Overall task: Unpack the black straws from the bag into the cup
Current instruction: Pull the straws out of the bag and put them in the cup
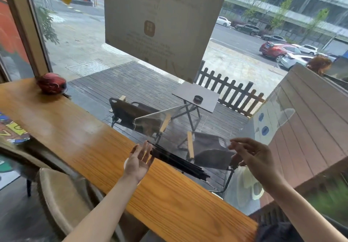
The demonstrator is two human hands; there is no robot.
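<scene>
A person at a long honey-coloured wooden window counter (79, 147) works a bundle of thin black plastic straws (178, 161) free of its clear plastic bag (154, 121). The bundle lies at a slant in mid-air over the counter's far edge, one end against the left hand (138, 161) at about 9 o'clock of the bundle, the other end pointing down toward 4 o'clock. The left hand is palm up with fingers spread fairly wide; the straw ends rest against its fingers, though whether any finger is curled round them cannot be told. The right hand (256, 159), at 3 o'clock of the bundle and apart from the straws, has its fingers loosely extended; its fingertips appear to pinch the edge of the transparent bag, but the film is too clear against the window to be sure.

The step in hand looks to be the drawing-off of the bag, with the straws partly or wholly out. No cup can be made out with certainty; a pale rounded edge shows just behind the left wrist and may be its rim. The next move would call for gathering the loose straws into a firm grip, turning them upright, and finding the cup's mouth.

A red helmet (51, 85) sits at 10 o'clock on the counter; a beige woven chair (60, 200) stands at 7 o'clock.
</scene>
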